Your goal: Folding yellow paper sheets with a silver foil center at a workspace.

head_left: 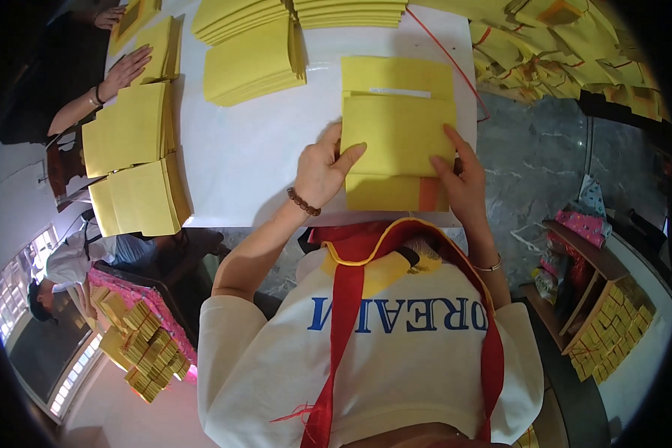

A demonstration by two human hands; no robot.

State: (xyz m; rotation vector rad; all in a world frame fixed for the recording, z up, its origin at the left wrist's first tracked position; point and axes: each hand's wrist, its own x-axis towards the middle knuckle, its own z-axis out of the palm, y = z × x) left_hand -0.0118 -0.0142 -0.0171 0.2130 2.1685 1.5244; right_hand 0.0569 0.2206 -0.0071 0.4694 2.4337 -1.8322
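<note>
In front of me at the table's near right lies a stack of folded yellow paper (pixel 399 134), with a white strip showing near its far fold and an orange patch at its near edge. My left hand (pixel 322 170) grips its left side, thumb on top and the other fingers partly hidden behind the edge. On the right side my right hand (pixel 464 178) is closed round the edge, its thumb and forefinger on the paper. Both hands touch the same stack.
More yellow paper stacks (pixel 250 63) stand on the white table (pixel 246 149), with others (pixel 138 194) along its left edge. A co-worker's hand (pixel 129 69) rests on one. A red string (pixel 444 51) crosses the far right. Yellow bundles (pixel 567 52) are heaped beyond.
</note>
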